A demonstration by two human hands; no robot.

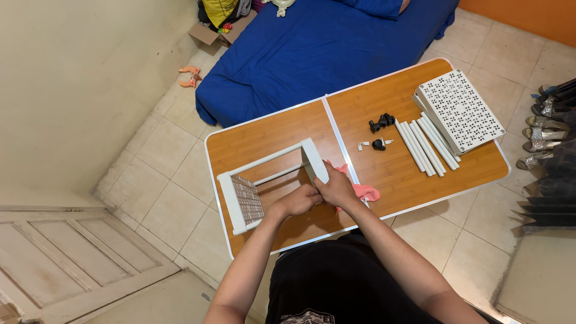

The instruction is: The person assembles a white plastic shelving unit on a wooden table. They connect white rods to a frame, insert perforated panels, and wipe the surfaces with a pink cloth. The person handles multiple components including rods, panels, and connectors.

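Note:
A partly built white shelf frame [258, 180] lies on its side on the left half of a wooden folding table [414, 174]. It has two perforated end panels joined by white tubes. My left hand [298, 200] and my right hand [336, 187] meet at the near lower corner of the right end panel [314, 158], fingers closed around that corner. A pink cloth [366, 192] lies under my right hand.
Several loose white tubes [423, 146] and stacked white perforated panels [459, 110] lie on the table's right half, with small black and white fittings [380, 126] nearby. A blue mattress [318, 48] is beyond the table. Shoes [549, 129] line the right side.

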